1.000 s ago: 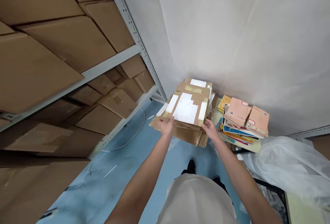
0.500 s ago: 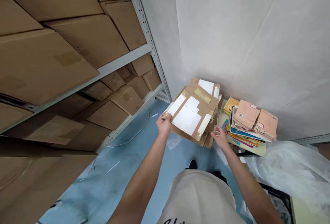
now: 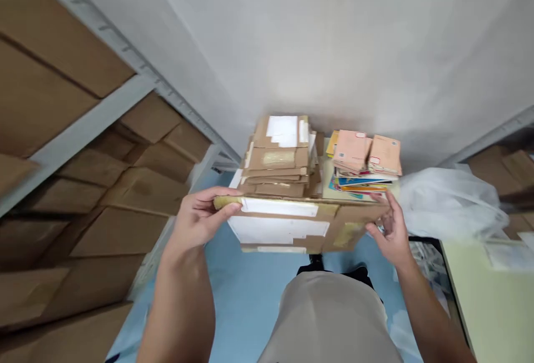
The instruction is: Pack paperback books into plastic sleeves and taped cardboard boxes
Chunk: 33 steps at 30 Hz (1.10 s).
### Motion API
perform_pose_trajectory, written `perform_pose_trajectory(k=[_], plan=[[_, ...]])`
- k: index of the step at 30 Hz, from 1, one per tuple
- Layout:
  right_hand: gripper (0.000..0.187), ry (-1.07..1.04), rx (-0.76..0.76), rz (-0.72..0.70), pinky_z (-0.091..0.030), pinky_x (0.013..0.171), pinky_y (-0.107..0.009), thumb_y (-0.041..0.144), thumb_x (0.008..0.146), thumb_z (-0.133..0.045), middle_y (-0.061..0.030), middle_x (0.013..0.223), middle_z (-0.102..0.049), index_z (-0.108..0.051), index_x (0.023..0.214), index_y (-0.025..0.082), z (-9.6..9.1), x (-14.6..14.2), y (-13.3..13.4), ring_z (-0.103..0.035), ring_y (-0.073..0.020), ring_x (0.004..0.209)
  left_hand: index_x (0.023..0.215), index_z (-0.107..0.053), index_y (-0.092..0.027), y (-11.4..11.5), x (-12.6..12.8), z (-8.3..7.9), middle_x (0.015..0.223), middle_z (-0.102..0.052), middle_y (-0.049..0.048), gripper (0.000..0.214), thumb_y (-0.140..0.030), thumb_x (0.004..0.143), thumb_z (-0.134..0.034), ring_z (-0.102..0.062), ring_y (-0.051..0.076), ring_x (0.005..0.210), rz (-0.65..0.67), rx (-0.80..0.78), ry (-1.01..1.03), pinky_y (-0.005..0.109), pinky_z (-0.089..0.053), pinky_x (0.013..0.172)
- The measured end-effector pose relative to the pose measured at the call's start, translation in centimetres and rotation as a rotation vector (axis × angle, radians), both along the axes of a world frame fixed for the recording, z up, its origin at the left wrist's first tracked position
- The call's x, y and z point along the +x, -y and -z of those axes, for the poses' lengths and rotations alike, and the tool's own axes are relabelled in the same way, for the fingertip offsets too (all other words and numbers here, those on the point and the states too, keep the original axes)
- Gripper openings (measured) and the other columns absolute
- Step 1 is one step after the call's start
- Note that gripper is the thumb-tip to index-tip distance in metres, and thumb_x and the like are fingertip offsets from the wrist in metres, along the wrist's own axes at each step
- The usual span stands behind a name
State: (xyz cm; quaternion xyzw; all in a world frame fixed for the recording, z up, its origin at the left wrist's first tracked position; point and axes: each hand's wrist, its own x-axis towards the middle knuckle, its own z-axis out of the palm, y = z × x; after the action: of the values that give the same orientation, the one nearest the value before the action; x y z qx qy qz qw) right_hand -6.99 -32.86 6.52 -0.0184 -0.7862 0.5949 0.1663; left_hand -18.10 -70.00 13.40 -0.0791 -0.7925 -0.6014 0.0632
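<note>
A flattened cardboard box [image 3: 337, 224] with white labels and tape is held up in front of me, tilted on its long edge. My left hand [image 3: 204, 215] pinches its left end, thumb on the near face. At the opposite end, my right hand [image 3: 390, 229] grips the corner between thumb and fingers. Just behind it rises a stack of flattened cardboard boxes [image 3: 273, 173], its top piece bearing a white label. To the right of that stack lies a pile of books [image 3: 367, 154] with pink-orange covers on top and colourful ones below.
Metal shelving [image 3: 95, 129] full of brown cartons [image 3: 137, 185] runs along the left. A white wall [image 3: 312, 45] closes off the back. Translucent plastic sheeting [image 3: 450, 201] bulges at the right, near a pale green tabletop [image 3: 492, 302]. Blue floor [image 3: 250, 296] lies below.
The labelled cardboard has been lifted off the stack and tipped toward me. My right hand has closed on its right end. The view has turned right.
</note>
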Motion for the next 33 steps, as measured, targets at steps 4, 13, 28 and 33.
perform_pose_trajectory(k=[4, 13, 28, 33], plan=[[0.040, 0.102, -0.174, 0.301, -0.052, 0.066, -0.027, 0.041, 0.083, -0.065, -0.0016, 0.088, -0.066, -0.051, 0.119, 0.027, 0.2, 6.4, -6.4, -0.064, -0.0160, 0.075, 0.079, -0.074, -0.021, -10.5, -0.6, 0.7, 0.068, -0.073, 0.0041, 0.031, -0.049, 0.066, -0.079, -0.063, 0.016, 0.056, 0.309, -0.079, -0.026, 0.026, -0.052, 0.050], [0.030, 0.000, -0.254, 0.989, -0.043, 0.053, -0.025, 0.046, 0.078, -0.069, 0.0040, 0.069, -0.053, -0.049, 0.089, 0.025, 4.1, 28.4, -20.9, -0.050, -0.0135, 0.059, 0.134, -0.048, -0.022, -41.4, 9.2, 6.1, 0.131, -0.060, 0.0136, 0.058, -0.049, 0.084, -0.062, -0.057, 0.028, 0.122, 0.866, -0.166, -0.170, 0.048, -0.044, 0.105], [0.033, -0.146, -0.220, 1.448, -0.049, 0.066, -0.032, 0.052, 0.081, -0.066, -0.0007, 0.082, -0.058, -0.049, 0.093, 0.026, 9.4, 39.8, -28.4, -0.058, -0.0175, 0.073, 0.127, -0.044, -0.025, -68.1, 21.4, 13.3, 0.129, -0.053, 0.0103, 0.073, -0.031, 0.063, -0.079, -0.056, 0.022, 0.117, 1.061, -0.028, 0.413, 0.033, -0.050, 0.092], [0.036, -0.106, -0.246, 1.517, -0.051, 0.080, -0.037, 0.052, 0.081, -0.064, -0.0053, 0.100, -0.061, -0.049, 0.101, 0.026, 10.4, 39.2, -29.9, -0.061, -0.0202, 0.090, 0.133, -0.039, -0.026, -71.4, 21.3, 14.7, 0.134, -0.052, 0.0104, 0.068, -0.019, 0.071, -0.068, -0.054, 0.024, 0.123, 1.183, -0.132, 0.344, 0.034, -0.050, 0.092]])
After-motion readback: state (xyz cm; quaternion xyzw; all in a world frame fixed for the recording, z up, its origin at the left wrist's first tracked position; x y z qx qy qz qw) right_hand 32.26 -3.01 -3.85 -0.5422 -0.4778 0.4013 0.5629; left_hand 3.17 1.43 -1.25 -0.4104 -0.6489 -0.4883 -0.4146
